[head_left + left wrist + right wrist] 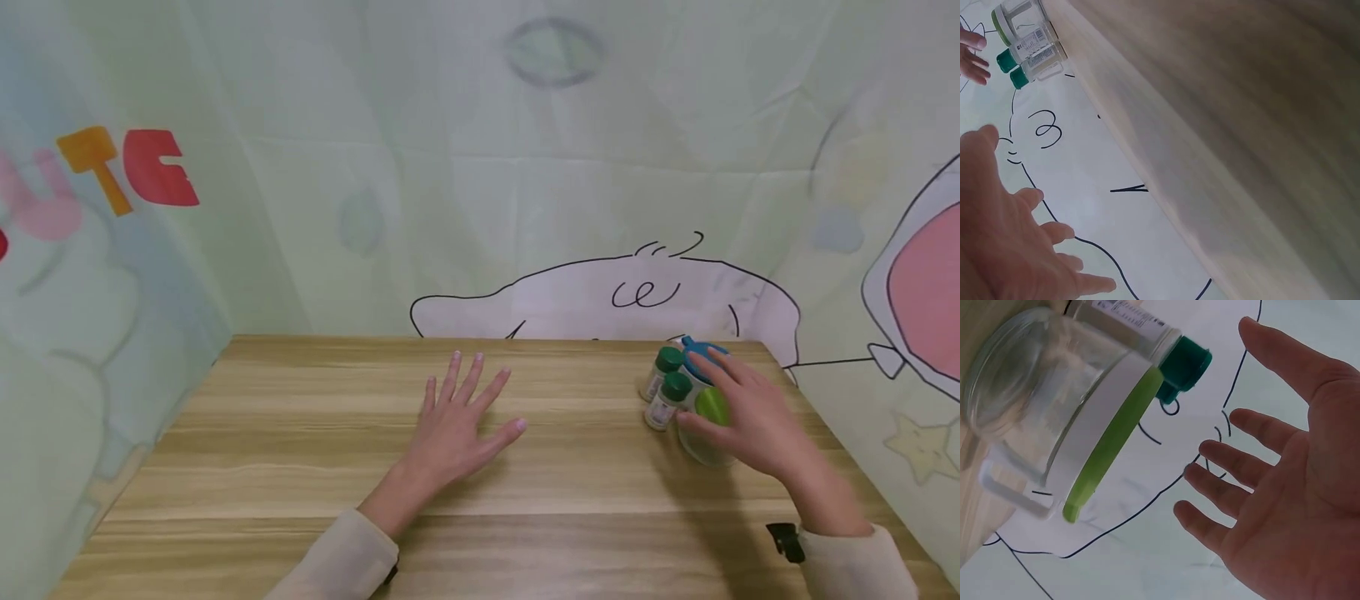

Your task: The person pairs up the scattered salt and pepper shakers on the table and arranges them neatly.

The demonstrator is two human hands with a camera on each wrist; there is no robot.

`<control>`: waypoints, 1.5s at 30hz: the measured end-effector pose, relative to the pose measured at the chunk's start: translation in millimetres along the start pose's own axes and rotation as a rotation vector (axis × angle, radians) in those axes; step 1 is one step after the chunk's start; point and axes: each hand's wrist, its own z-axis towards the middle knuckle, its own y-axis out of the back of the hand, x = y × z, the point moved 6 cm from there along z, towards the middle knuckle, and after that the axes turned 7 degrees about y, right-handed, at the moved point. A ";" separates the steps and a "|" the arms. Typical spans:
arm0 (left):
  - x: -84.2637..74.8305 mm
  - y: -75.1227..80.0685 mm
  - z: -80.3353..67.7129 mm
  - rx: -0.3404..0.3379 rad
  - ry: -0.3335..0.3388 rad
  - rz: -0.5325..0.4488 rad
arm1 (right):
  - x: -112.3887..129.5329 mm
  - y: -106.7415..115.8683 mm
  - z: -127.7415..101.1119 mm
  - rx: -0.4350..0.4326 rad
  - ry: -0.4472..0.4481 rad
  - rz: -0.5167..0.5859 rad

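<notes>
As the head view is showing it, the left hand point(453, 432) is holding its five fingers wide apart and nearly straight, gripping nothing, most of them pointing toward 12 or 1 o'clock with the thumb aiming at 2. The right hand point(761, 421) is holding its five fingers loosely parted, gripping nothing and pointing toward 10 o'clock. It is hovering beside one green-lidded jar point(1066, 409) with one white handle; the right wrist view is showing a gap between them.

Four containers are standing clustered at 3 o'clock from the left hand: the jar, one nearer green-capped bottle point(662, 408) at its 9, one farther green-capped bottle point(659, 377) at its 10, and one blue-lidded container point(692, 372) at its 12. All are resting on one wooden bench point(300, 433). Two pale sleeves point(333, 558) are covering the forearms, lying at 7 and 5 o'clock.
</notes>
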 end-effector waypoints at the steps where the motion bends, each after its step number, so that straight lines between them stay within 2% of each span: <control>1: -0.4 -0.4 -0.2 0.005 -0.003 0.006 | -3.1 -0.4 -0.6 0.010 -0.005 -0.007; 10: -7.2 -4.1 0.8 0.028 -0.055 0.010 | -27.4 -3.7 -7.7 0.096 -0.075 -0.007; 19: -14.9 -4.2 0.0 0.026 -0.080 0.002 | -31.7 -4.4 -6.0 0.148 -0.122 -0.003; 33: -30.3 -4.2 5.3 0.023 -0.130 0.019 | -38.2 0.9 -4.3 0.203 -0.134 0.030; 39: -35.9 -3.3 10.1 -0.014 -0.169 0.016 | -42.7 -0.2 -5.6 0.219 -0.145 0.022; 45: -43.6 -0.8 13.8 -0.046 -0.203 -0.003 | -44.4 -3.5 -7.0 0.194 -0.124 0.023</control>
